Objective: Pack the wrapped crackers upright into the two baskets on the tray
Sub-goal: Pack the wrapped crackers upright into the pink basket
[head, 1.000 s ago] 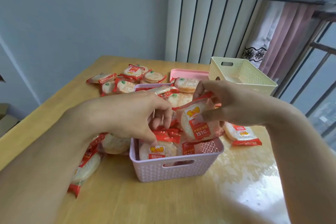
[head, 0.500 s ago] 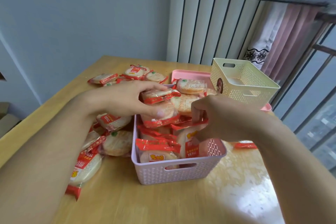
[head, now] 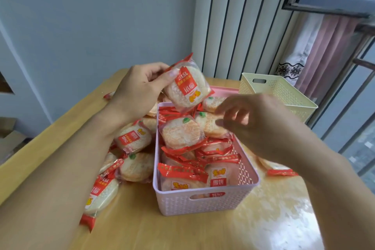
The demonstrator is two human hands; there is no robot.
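Observation:
My left hand grips a wrapped cracker with a red label, lifted above the far end of the pink basket. That basket holds several wrapped crackers, some upright at the near end, others lying loose on top. My right hand hovers over the basket's right side, blurred, fingers loosely curled and holding nothing. A cream basket stands behind on the right. The pink tray shows as a strip at the back.
Several loose wrapped crackers lie on the wooden table left of the pink basket, and one lies to its right. A wall and a ribbed panel stand behind the table; a window is at the right.
My left hand has lifted a cracker up from the pile above the basket. My right hand has let go of the cracker it pushed in and risen out of the basket.

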